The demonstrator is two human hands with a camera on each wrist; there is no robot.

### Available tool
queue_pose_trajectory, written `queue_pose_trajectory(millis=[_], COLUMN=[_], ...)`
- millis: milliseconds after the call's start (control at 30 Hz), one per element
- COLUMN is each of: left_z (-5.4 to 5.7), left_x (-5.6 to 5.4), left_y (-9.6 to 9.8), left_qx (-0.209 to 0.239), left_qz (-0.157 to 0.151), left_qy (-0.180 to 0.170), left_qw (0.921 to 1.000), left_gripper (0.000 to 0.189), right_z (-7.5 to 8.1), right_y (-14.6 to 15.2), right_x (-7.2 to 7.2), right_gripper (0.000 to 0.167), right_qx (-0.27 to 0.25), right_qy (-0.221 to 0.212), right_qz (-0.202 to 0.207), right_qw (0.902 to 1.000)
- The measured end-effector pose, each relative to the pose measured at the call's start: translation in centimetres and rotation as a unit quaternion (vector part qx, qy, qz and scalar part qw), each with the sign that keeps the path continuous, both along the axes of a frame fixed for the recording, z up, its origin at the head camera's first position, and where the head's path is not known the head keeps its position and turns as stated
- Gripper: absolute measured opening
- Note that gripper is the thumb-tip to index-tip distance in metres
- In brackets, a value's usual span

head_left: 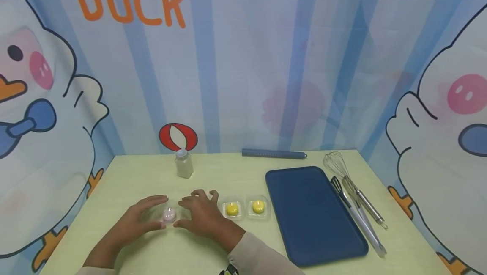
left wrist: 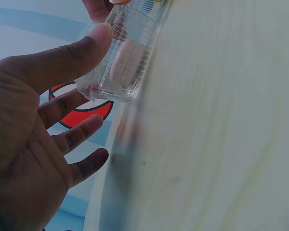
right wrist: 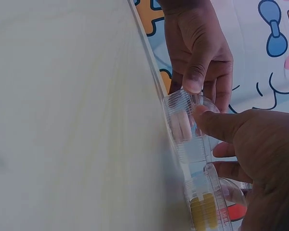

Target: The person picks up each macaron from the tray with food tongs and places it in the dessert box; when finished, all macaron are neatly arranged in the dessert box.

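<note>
A pink macaron (head_left: pixel 169 215) sits in a clear plastic box (left wrist: pixel 103 91) at the left front of the table. My left hand (head_left: pixel 133 220) holds the box from its left side, with the thumb on the near edge and the other fingers spread beyond it. From the right, my right hand (head_left: pixel 205 215) holds the same box, its thumb (right wrist: pixel 214 122) close to the left thumb. Just right of that hand lie two yellow macarons, one nearer (head_left: pixel 232 209) and one farther right (head_left: pixel 258 207), each in its own clear box.
A dark blue tray (head_left: pixel 313 215) lies to the right. Beside it are a whisk (head_left: pixel 357 188), tongs (head_left: pixel 367 224) and a black-headed utensil (head_left: pixel 336 184). Behind stand a small jar (head_left: pixel 184 164) and a long blue bar (head_left: pixel 274 153). A duck-printed curtain (head_left: pixel 243 63) surrounds the table.
</note>
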State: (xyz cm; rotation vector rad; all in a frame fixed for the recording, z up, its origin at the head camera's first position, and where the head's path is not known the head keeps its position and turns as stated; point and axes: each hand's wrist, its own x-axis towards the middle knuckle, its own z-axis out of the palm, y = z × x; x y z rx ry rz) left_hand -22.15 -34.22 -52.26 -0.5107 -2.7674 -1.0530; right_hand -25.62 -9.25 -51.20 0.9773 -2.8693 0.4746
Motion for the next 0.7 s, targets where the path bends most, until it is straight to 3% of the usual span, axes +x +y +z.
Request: queue_pose_trajectory(millis=[467, 700], left_z=[-1.1, -2.1], left_x=[-0.4, -0.8], left_y=[-0.7, -0.2], left_qx=[0.0, 0.038], left_qz=[0.013, -0.003], left_qy=[-0.012, 0.037], left_qw=[0.9998, 0.9986], left_gripper=[0.069, 0.068], right_z=[-0.2, 0.3], right_y=[-0.5, 0.1], right_x=[0.0, -0.5], right_gripper=[0.05, 0.05], right_qx=[0.046, 0.043], right_qy=[0.022, -0.015], right_qz=[-0.01, -0.016], right_qw=[0.9987, 0.9988])
